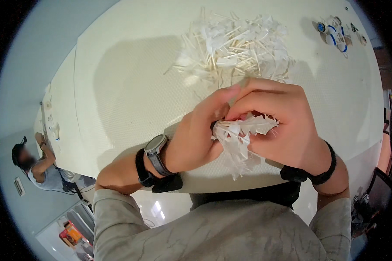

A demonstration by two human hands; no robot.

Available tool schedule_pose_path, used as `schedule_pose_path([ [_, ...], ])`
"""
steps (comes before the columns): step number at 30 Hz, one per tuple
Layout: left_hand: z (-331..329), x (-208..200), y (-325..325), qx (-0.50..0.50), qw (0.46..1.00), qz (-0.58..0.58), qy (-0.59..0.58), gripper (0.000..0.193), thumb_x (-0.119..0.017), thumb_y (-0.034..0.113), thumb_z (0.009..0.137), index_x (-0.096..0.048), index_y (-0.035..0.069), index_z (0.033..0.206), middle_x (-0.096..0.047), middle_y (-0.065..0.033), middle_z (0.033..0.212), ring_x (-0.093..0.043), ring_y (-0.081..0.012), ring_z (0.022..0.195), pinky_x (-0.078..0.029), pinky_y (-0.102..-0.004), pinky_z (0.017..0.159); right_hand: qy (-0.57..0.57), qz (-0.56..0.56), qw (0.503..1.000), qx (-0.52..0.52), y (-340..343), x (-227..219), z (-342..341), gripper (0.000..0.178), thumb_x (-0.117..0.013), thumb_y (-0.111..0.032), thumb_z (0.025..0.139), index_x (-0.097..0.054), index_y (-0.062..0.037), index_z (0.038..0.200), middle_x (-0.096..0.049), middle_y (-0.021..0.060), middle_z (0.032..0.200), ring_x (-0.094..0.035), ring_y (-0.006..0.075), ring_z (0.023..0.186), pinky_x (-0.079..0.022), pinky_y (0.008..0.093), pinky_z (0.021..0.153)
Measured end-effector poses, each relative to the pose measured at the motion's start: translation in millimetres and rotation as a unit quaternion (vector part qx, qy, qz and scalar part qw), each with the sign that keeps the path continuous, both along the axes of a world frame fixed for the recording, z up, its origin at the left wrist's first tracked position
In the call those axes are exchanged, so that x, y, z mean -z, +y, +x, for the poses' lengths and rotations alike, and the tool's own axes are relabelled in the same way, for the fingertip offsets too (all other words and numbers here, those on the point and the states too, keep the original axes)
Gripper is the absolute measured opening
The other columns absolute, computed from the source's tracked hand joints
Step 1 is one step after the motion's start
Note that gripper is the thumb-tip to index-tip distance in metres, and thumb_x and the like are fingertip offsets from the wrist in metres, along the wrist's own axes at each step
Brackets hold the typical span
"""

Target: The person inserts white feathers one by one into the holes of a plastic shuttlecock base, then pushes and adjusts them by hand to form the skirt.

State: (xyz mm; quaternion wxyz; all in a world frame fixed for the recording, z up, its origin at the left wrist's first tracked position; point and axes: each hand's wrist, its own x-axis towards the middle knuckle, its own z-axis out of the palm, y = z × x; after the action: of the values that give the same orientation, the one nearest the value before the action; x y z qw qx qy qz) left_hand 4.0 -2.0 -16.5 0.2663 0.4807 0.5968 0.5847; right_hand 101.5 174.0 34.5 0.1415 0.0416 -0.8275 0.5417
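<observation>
Above the table's near edge, a small bunch of white feathers (237, 141) is held between both hands, its ragged vanes fanning downward and to the right. My left hand (198, 132) has its fingers curled round the gathered end of the bunch. My right hand (287, 115) is curled in from the other side, its fingertips meeting the left ones over the feathers. The fingers hide the quill ends. Just beyond the hands lies a loose heap of white feathers (237, 48), with pale bare quills sticking out in many directions.
Small round items with blue and white bands (335, 37) lie at the far right of the pale textured table (135, 87). On the left, another person (41, 167) sits at a table carrying small objects. A dark screen (381, 185) stands at the lower right.
</observation>
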Motion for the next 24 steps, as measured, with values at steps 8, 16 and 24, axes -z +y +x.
schedule_pose_path([
  [8,0.6,-6.9,0.4,0.02,0.999,0.008,-0.029,0.066,-0.072,0.003,0.086,-0.039,0.003,0.143,-0.069,-0.0139,0.105,-0.067,-0.0166,0.097,-0.052,-0.0282,0.083,0.03,0.066,0.997,0.022,-5.2,0.1,1.3,0.024,-0.078,0.004,0.063,-0.068,-0.0011,0.084,-0.066,0.0085,0.083,-0.065,0.0215,0.068,-0.05,0.0278,0.06],
  [16,-9.1,4.4,0.3,0.013,0.999,0.018,0.041,0.076,-0.067,-0.004,0.085,-0.024,0.001,0.147,-0.059,-0.0075,0.082,-0.056,-0.0156,0.072,-0.044,-0.0262,0.069,0.002,0.011,0.999,0.038,0.9,3.6,-1.1,0.025,-0.074,0.005,0.059,-0.066,-0.0031,0.081,-0.065,0.0097,0.079,-0.063,0.0271,0.067,-0.049,0.0308,0.059],
  [24,-9.8,5.5,5.4,0.04,0.996,0.055,0.056,0.087,-0.077,0.002,0.084,-0.018,0.001,0.147,-0.061,-0.0136,0.09,-0.06,-0.0169,0.077,-0.047,-0.0284,0.07,-0.012,0.058,0.997,0.044,-3.6,7.0,-0.6,0.029,-0.073,0.007,0.055,-0.064,-0.0024,0.081,-0.064,0.0091,0.077,-0.064,0.0269,0.067,-0.049,0.0319,0.058],
])
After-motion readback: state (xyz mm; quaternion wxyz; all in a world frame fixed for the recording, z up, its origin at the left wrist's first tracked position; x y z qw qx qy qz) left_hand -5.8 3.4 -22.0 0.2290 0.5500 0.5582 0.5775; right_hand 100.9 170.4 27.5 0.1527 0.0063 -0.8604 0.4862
